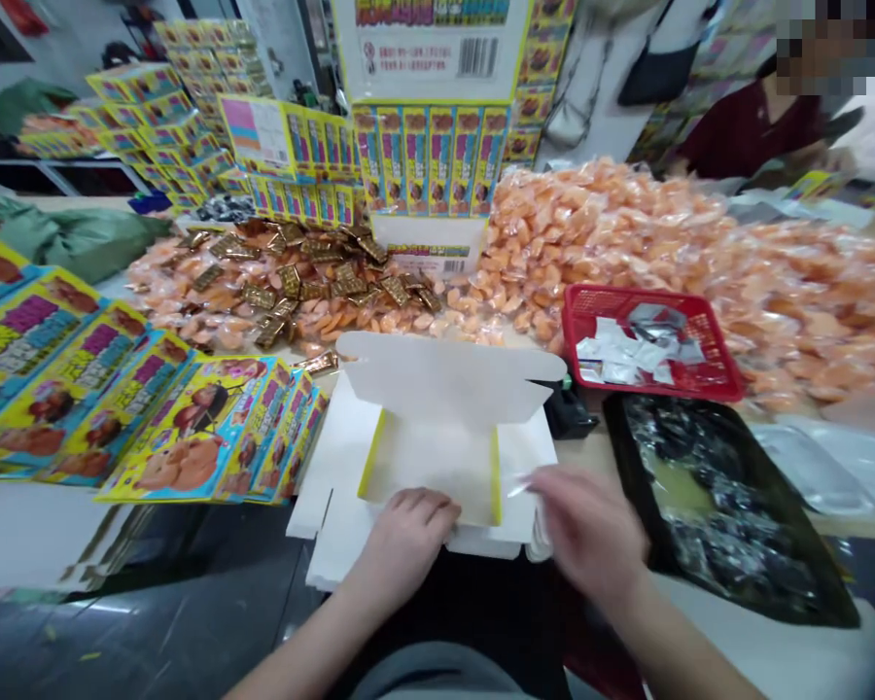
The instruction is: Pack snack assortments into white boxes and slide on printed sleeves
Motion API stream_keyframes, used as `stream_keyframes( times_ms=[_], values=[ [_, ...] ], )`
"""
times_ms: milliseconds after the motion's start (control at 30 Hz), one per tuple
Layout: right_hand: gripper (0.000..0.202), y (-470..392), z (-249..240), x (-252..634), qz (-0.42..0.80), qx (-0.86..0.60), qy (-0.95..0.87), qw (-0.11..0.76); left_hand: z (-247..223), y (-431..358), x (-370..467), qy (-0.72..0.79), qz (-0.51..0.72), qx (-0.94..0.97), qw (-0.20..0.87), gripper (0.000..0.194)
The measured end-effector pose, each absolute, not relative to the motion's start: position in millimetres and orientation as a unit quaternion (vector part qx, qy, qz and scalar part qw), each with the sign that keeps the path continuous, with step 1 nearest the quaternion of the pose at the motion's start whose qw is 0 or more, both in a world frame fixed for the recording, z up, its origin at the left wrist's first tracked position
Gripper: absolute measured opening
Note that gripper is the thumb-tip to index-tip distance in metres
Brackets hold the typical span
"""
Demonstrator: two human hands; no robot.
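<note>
White box: here it is, front and centre, the open box (437, 457) with yellow side edges; its lid stands up at the far side; it lies over flat white cardboard (346, 457)
Left grip: the left hand (406, 542) is at the near edge of the box, fingers bent over it; how tightly they close, I cannot tell
Right grip: the right hand (590, 535), blurred, is just beside the box's right side; thumb and fingertips are pinched together on a small whitish piece (520, 484)
Right of the box: a black object (573, 418) on the counter (590, 462); a red basket (729, 374) of silver packets (623, 350); nearer, a dark tray (631, 486) with shiny clear and dark wrappers (736, 544)
Left of the box: colourful printed boxes (182, 418), leaning in a row
Beyond the box: gold packets (350, 282) over wrapped orange pieces (612, 224); tall stacked cartons (430, 160) rise behind
Far right: a person in dark red (758, 131)
</note>
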State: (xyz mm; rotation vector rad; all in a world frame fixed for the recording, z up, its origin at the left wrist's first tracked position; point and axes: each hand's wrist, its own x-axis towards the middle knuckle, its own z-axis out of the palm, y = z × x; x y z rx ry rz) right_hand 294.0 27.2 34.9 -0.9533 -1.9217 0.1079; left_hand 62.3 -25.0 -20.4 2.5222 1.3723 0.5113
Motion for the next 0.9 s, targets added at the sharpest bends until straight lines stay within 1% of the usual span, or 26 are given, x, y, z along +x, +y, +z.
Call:
stream_keyframes(
  times_ms=[67,133,167,233,300,333,367,433,533,567,600,633,667,700,733,767,833,900],
  values=[
    [0.021,11,11,271,0.041,-0.373,-0.845,0.381,-29,-35,58,0.523,0.241,0.815,0.065,0.029],
    [0.020,14,-12,250,0.041,-0.416,-0.851,0.317,-33,-43,56,0.571,0.297,0.765,0.020,0.037],
    [0.018,19,-21,243,0.048,-0.444,-0.851,0.277,-34,-46,55,0.583,0.306,0.752,0.006,0.042],
    [0.013,25,-30,235,0.081,-0.480,-0.853,0.188,-30,-46,56,0.588,0.275,0.761,0.003,0.053],
    [0.010,25,-27,235,0.119,-0.488,-0.855,0.128,-24,-40,58,0.566,0.221,0.794,0.008,0.064],
    [0.011,22,-23,237,0.132,-0.481,-0.858,0.120,-21,-35,61,0.551,0.194,0.811,0.011,0.069],
    [0.015,19,-19,241,0.141,-0.471,-0.861,0.131,-20,-29,63,0.535,0.169,0.828,0.016,0.073],
    [0.026,17,-13,256,0.136,-0.464,-0.853,0.197,-21,-17,69,0.508,0.113,0.853,0.036,0.073],
    [0.025,27,-14,308,0.081,-0.525,-0.788,0.312,-30,-3,76,0.491,0.033,0.868,0.066,0.056],
    [0.025,35,-14,335,0.050,-0.570,-0.754,0.324,-34,0,78,0.492,0.015,0.868,0.067,0.050],
    [0.027,42,-14,367,0.019,-0.626,-0.715,0.310,-37,3,80,0.495,0.003,0.867,0.062,0.047],
    [0.029,50,-13,402,-0.015,-0.690,-0.668,0.280,-39,4,82,0.501,-0.005,0.864,0.055,0.046],
    [0.032,58,-11,439,-0.042,-0.760,-0.611,0.220,-40,6,84,0.509,-0.011,0.860,0.046,0.047],
    [0.036,64,-8,476,-0.052,-0.827,-0.542,0.140,-40,7,87,0.516,-0.016,0.856,0.038,0.047],
    [0.039,69,-5,511,-0.049,-0.856,-0.504,0.108,-39,8,90,0.523,-0.022,0.851,0.031,0.046],
    [0.038,72,-2,543,-0.035,-0.870,-0.485,0.083,-38,9,94,0.528,-0.028,0.849,0.025,0.046],
    [0.027,76,1,592,0.023,-0.877,-0.479,0.035,-37,11,99,0.533,-0.035,0.845,0.017,0.045],
    [0.017,77,-4,621,0.077,-0.870,-0.487,-0.005,-38,13,102,0.533,-0.035,0.845,0.010,0.046]
  ],
)
